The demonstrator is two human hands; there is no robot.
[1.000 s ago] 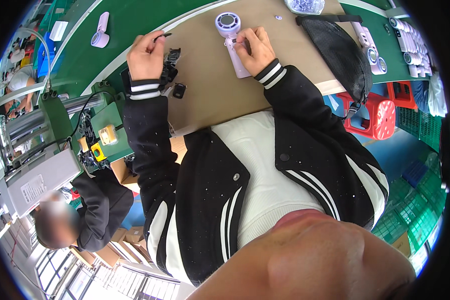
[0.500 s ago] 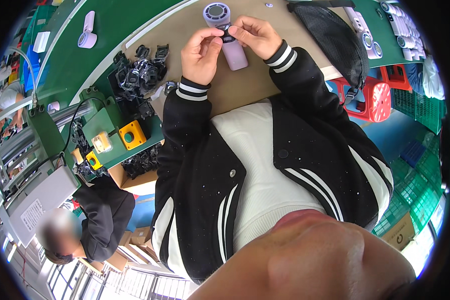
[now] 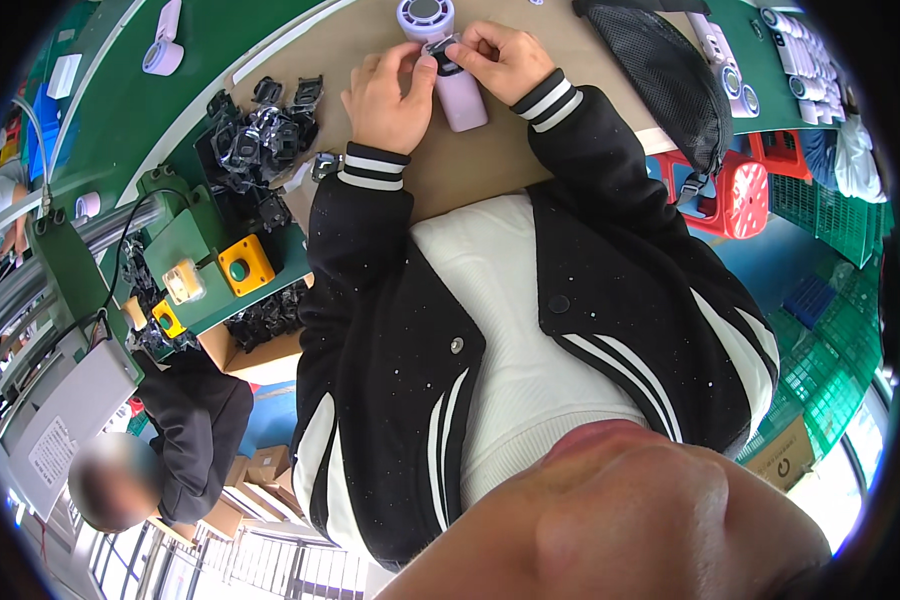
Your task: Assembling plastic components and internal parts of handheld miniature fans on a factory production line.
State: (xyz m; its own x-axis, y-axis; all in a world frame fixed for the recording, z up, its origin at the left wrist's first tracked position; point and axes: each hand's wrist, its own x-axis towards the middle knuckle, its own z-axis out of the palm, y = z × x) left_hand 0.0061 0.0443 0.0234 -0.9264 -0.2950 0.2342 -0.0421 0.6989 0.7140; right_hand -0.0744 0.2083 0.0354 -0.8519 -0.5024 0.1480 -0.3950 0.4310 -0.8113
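Note:
A lilac handheld fan point(image 3: 462, 105) lies on the brown work surface in front of me, its round head point(image 3: 426, 12) pointing away. Across the fan's neck sits a small glossy black plastic piece point(image 3: 444, 58) with a clear edge. My left hand point(image 3: 390, 108) has its thumb and forefinger closed on the near-left side of this piece. From the other side, my right hand point(image 3: 507, 62) pinches it between thumb and bent fingers. The fingertips partly hide the piece. By my left cuff lies another black plastic piece point(image 3: 325, 165).
Several black plastic pieces point(image 3: 265, 140) are heaped at the left. Beyond them stands a green machine with a yellow button box point(image 3: 246, 265). A black mesh bag point(image 3: 660, 90) lies at right, with several lilac fans point(image 3: 805, 60) past it. Another person point(image 3: 195, 430) sits lower left.
My left thumb and forefinger have shifted down the black piece's left side, and its clear edge shows more. The whole scene has slid slightly left and up in view.

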